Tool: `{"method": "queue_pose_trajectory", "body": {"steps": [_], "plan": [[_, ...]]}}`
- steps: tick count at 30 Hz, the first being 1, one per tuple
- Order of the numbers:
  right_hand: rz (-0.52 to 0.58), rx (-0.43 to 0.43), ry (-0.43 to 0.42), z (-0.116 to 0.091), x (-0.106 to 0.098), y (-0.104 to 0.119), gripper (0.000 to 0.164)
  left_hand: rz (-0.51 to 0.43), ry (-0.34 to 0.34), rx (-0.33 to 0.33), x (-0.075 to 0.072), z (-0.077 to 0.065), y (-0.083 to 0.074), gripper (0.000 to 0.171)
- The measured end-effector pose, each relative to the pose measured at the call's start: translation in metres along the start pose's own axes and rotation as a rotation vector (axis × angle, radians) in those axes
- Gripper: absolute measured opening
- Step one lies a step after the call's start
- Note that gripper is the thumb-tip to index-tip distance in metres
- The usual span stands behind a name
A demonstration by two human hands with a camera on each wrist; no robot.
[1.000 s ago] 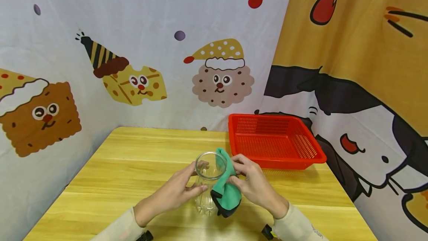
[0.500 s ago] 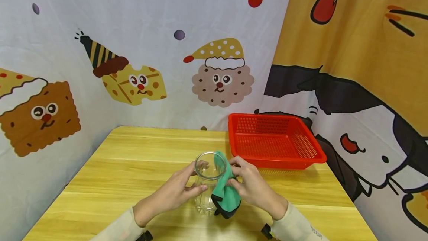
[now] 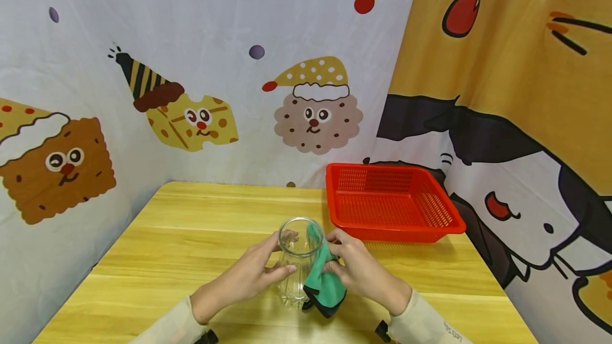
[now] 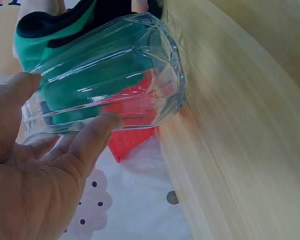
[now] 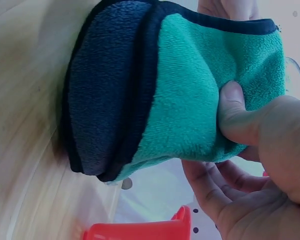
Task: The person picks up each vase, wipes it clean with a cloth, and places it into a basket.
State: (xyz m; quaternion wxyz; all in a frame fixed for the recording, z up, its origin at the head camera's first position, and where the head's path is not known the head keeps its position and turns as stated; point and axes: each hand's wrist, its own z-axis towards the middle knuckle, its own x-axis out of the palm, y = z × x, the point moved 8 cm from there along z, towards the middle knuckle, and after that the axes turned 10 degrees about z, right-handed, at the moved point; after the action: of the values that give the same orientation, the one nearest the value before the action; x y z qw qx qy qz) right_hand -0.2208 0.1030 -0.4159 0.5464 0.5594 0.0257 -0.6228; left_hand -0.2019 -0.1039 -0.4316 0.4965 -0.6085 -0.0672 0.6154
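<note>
A clear ribbed glass jar (image 3: 292, 280) stands upright near the front middle of the table in the head view. My left hand (image 3: 253, 269) holds it from the left, thumb in front and fingers round the back. In the left wrist view, fingers of the left hand (image 4: 45, 165) lie along the glass wall of the jar (image 4: 105, 80). My right hand (image 3: 360, 269) pinches a folded green cloth (image 3: 330, 288) with black edging against the jar's right side. The right wrist view has its thumb pressed into the green cloth (image 5: 190, 95), whose dark grey underside shows at the fold.
A red plastic basket (image 3: 397, 233) with perforated walls sits at the back right of the wooden table (image 3: 210, 216). Behind the table hangs a printed curtain (image 3: 215, 25) with cartoon figures.
The right hand and the green cloth have slid slightly down along the jar's right side. The left hand and the jar stay in place.
</note>
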Motion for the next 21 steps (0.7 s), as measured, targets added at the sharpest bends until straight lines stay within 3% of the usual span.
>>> {"method": "queue_pose_trajectory", "body": {"steps": [21], "plan": [[-0.015, 0.094, 0.159, -0.004, 0.015, -0.012, 0.012, -0.007, -0.007, 0.017, -0.001, -0.001, -0.003, 0.066]]}}
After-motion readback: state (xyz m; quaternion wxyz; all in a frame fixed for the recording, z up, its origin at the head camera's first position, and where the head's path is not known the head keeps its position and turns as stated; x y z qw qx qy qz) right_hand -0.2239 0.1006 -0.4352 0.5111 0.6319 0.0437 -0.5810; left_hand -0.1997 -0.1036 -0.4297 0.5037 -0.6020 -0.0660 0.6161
